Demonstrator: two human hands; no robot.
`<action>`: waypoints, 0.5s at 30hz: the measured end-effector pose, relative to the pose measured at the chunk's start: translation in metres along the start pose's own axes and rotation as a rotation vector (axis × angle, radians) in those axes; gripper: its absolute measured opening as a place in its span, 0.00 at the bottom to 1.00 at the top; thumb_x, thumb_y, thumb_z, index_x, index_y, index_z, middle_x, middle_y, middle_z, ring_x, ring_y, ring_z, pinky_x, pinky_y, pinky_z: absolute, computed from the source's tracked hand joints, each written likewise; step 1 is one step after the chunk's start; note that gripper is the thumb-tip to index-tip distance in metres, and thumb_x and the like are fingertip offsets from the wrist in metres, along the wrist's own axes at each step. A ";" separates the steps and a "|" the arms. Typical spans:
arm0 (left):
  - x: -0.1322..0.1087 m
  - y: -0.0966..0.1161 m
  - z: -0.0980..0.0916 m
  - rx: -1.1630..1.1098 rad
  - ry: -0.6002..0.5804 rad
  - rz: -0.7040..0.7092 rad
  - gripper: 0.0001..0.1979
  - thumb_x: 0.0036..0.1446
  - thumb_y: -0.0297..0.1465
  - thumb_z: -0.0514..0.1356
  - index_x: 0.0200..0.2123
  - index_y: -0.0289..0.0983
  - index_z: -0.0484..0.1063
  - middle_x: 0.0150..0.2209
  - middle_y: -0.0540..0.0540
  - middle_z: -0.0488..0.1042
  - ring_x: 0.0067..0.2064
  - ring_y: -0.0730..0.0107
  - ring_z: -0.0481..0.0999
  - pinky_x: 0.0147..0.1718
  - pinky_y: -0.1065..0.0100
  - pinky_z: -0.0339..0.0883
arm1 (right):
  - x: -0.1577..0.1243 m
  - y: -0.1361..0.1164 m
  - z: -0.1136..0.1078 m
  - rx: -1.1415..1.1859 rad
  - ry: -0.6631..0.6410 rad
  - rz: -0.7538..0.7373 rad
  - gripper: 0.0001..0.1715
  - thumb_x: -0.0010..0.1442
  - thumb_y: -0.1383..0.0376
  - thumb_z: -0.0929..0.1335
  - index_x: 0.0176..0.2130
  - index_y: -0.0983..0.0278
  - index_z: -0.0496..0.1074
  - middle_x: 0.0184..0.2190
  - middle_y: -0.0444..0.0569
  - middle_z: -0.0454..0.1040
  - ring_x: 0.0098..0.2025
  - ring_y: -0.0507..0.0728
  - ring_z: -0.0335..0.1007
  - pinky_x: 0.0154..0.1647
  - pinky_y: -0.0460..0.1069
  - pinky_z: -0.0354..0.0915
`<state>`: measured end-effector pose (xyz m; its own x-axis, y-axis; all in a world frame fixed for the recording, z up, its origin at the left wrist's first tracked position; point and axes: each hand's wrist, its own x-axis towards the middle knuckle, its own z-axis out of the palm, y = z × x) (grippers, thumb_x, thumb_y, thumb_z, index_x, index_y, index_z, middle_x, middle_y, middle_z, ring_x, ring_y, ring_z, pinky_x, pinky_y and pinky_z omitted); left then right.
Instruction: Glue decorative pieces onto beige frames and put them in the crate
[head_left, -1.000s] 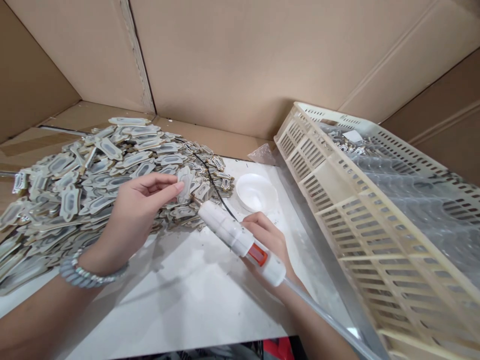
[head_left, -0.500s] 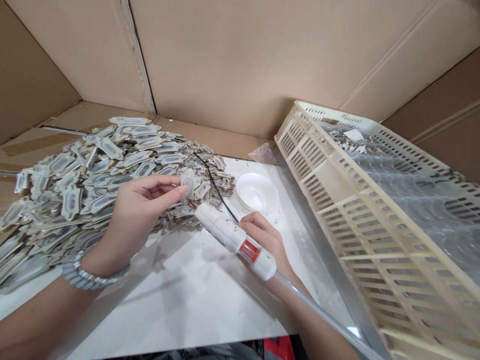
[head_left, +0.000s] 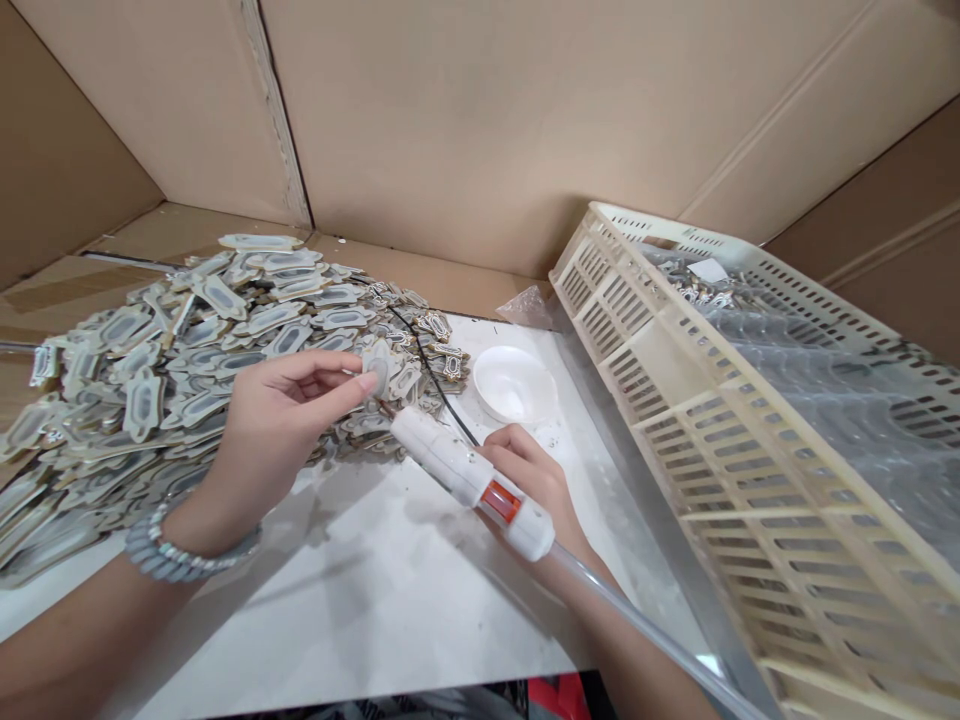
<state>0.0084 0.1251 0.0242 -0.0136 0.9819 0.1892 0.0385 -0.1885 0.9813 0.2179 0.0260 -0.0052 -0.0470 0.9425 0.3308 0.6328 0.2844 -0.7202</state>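
My left hand (head_left: 289, 420), with beaded bracelets at the wrist, pinches a small pale grey decorative plate (head_left: 379, 370) between thumb and fingers, in front of the pile's right end. My right hand (head_left: 529, 465) is closed round a white glue gun (head_left: 450, 460) with an orange window or switch, seen from above. A long clear glue stick (head_left: 637, 620) runs out of its back end. The gun's nozzle (head_left: 385, 408) points up and left, close to the plate's lower edge; whether they touch I cannot tell. A black cable (head_left: 435, 375) passes behind the gun.
A big heap of similar plates (head_left: 202, 350) spreads over the left. Behind the gun stands a white bowl (head_left: 514, 385). On the right, a cream plastic crate (head_left: 675, 440) holds clear ridged plastic and small metal parts. Cardboard walls (head_left: 465, 130) enclose the white work surface (head_left: 390, 590).
Almost nothing differs. Both hands, the plate and the glue gun stay nearly in place, with at most a very slight shift.
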 end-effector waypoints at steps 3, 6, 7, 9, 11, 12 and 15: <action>0.000 0.001 0.000 0.005 0.011 0.002 0.09 0.39 0.33 0.72 0.28 0.39 0.81 0.24 0.49 0.77 0.25 0.74 0.71 0.24 0.73 0.65 | -0.001 0.000 0.000 0.002 0.002 0.003 0.11 0.55 0.73 0.68 0.35 0.61 0.79 0.31 0.44 0.67 0.28 0.50 0.66 0.27 0.45 0.60; 0.000 0.002 0.000 0.012 0.019 0.002 0.10 0.39 0.34 0.72 0.28 0.39 0.81 0.24 0.49 0.76 0.25 0.74 0.70 0.23 0.73 0.64 | -0.001 0.000 0.000 0.005 0.010 0.014 0.12 0.54 0.73 0.67 0.35 0.60 0.79 0.31 0.44 0.67 0.28 0.50 0.65 0.26 0.45 0.60; 0.001 0.002 0.000 0.013 0.021 0.002 0.10 0.39 0.34 0.72 0.28 0.39 0.81 0.23 0.49 0.76 0.25 0.73 0.69 0.23 0.73 0.64 | -0.001 0.000 0.000 0.006 0.011 0.018 0.12 0.54 0.73 0.67 0.35 0.60 0.79 0.31 0.44 0.67 0.28 0.50 0.65 0.26 0.45 0.60; 0.001 0.002 0.001 0.016 0.024 0.002 0.10 0.39 0.34 0.72 0.28 0.39 0.81 0.23 0.49 0.76 0.24 0.73 0.69 0.23 0.72 0.63 | 0.000 -0.001 0.000 0.005 0.009 0.018 0.12 0.54 0.73 0.68 0.35 0.60 0.79 0.31 0.44 0.67 0.28 0.50 0.65 0.26 0.45 0.60; 0.001 0.003 0.001 0.017 0.026 0.003 0.10 0.39 0.35 0.72 0.28 0.39 0.81 0.23 0.49 0.75 0.24 0.73 0.69 0.23 0.72 0.63 | 0.000 -0.001 0.000 0.005 0.011 0.017 0.12 0.54 0.73 0.68 0.35 0.60 0.79 0.31 0.44 0.67 0.28 0.51 0.65 0.26 0.45 0.59; 0.000 0.003 0.002 0.017 0.026 0.004 0.10 0.39 0.35 0.72 0.28 0.39 0.81 0.23 0.49 0.75 0.24 0.73 0.69 0.23 0.72 0.62 | 0.000 -0.001 0.000 0.005 0.011 0.017 0.12 0.54 0.73 0.68 0.35 0.60 0.79 0.31 0.44 0.67 0.28 0.51 0.65 0.26 0.45 0.60; 0.000 0.003 0.002 0.021 0.028 0.007 0.10 0.39 0.34 0.71 0.29 0.39 0.81 0.22 0.50 0.74 0.24 0.74 0.67 0.23 0.72 0.62 | -0.001 0.002 0.002 0.002 0.009 0.011 0.13 0.54 0.72 0.67 0.36 0.60 0.79 0.31 0.44 0.68 0.28 0.51 0.66 0.26 0.45 0.60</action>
<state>0.0103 0.1248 0.0275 -0.0409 0.9795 0.1970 0.0593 -0.1945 0.9791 0.2179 0.0261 -0.0077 -0.0336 0.9439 0.3284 0.6318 0.2746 -0.7248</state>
